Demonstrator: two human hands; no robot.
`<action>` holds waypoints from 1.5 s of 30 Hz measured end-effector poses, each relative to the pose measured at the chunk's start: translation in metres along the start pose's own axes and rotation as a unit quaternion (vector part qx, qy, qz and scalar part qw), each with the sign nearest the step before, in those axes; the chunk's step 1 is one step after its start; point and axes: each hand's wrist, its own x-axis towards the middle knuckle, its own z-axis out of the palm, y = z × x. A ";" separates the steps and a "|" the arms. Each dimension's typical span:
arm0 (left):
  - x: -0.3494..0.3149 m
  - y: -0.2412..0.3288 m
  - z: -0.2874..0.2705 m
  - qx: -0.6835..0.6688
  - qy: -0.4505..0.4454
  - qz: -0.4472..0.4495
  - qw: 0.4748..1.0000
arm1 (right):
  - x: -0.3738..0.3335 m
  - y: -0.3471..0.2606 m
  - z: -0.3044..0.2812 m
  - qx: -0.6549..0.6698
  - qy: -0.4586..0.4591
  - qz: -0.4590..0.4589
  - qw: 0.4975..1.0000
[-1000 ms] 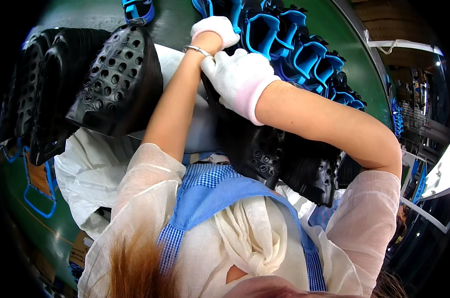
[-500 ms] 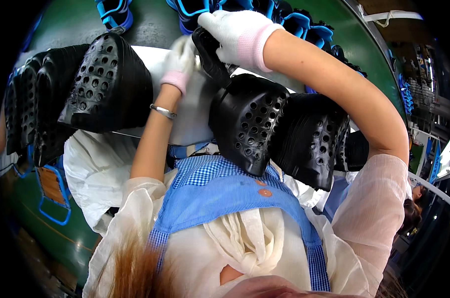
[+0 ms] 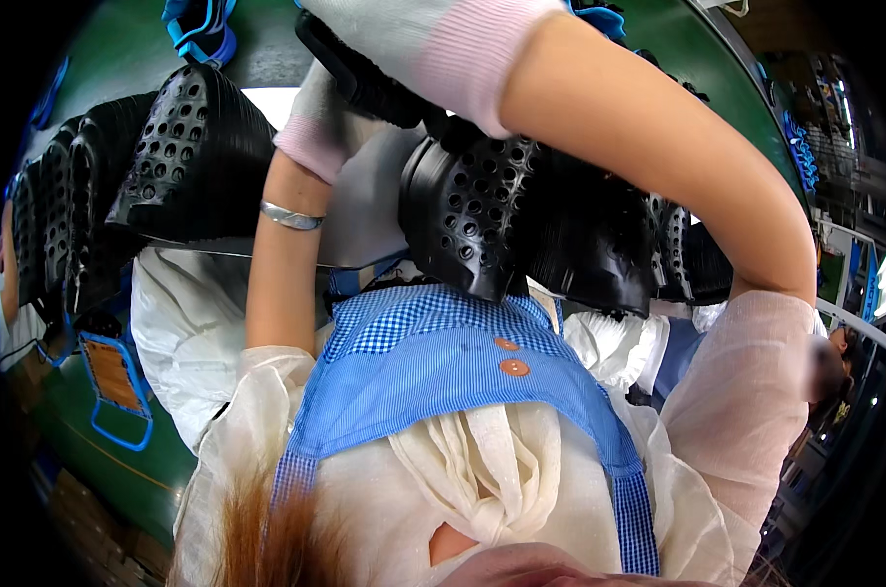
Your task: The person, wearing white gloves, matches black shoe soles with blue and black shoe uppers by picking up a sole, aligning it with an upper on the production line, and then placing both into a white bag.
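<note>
In the head view my right hand (image 3: 399, 37), in a white glove with a pink cuff, grips a long black curved piece (image 3: 350, 73) near the top edge. The kind of piece is not clear. My gloved left hand (image 3: 316, 101) is just below and left of it, its fingers hidden behind the piece. Under my right wrist leans a stack of nested black moulded pieces (image 3: 477, 210) with round holes. Another such stack (image 3: 184, 147) stands to the left of my left forearm.
More black stacks (image 3: 599, 235) sit beneath my right forearm, and others (image 3: 86, 186) at the far left. Black-and-blue shoes (image 3: 203, 34) are on the green surface (image 3: 267, 44) beyond. A blue-framed chair (image 3: 120, 382) stands lower left.
Both hands and the black piece have shifted up and left in the picture. My left hand, beside the piece before, is now partly behind it.
</note>
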 end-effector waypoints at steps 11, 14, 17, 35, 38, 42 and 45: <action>0.027 -0.028 -0.007 0.201 -0.089 0.052 0.974 | -0.052 -0.001 0.003 -0.050 -0.007 0.133 0.990; 0.022 -0.022 0.004 0.145 -0.106 0.008 0.984 | -0.060 0.002 0.005 -0.014 0.050 0.096 0.994; 0.048 -0.034 -0.032 0.217 -0.163 0.069 0.960 | -0.057 -0.004 0.009 -0.011 0.043 0.104 0.994; -0.052 -0.016 0.054 0.396 -0.211 0.202 0.871 | -0.170 -0.008 -0.035 0.185 0.096 0.058 0.976; -0.045 -0.025 0.047 0.532 -0.130 0.382 0.744 | -0.169 -0.002 -0.024 0.179 0.078 0.000 0.981; -0.047 -0.024 0.056 0.646 -0.129 0.423 0.622 | -0.167 -0.008 -0.014 0.187 0.074 -0.019 0.979; -0.033 -0.011 0.041 0.548 -0.148 0.416 0.711 | -0.167 -0.011 -0.012 0.228 0.044 -0.011 0.973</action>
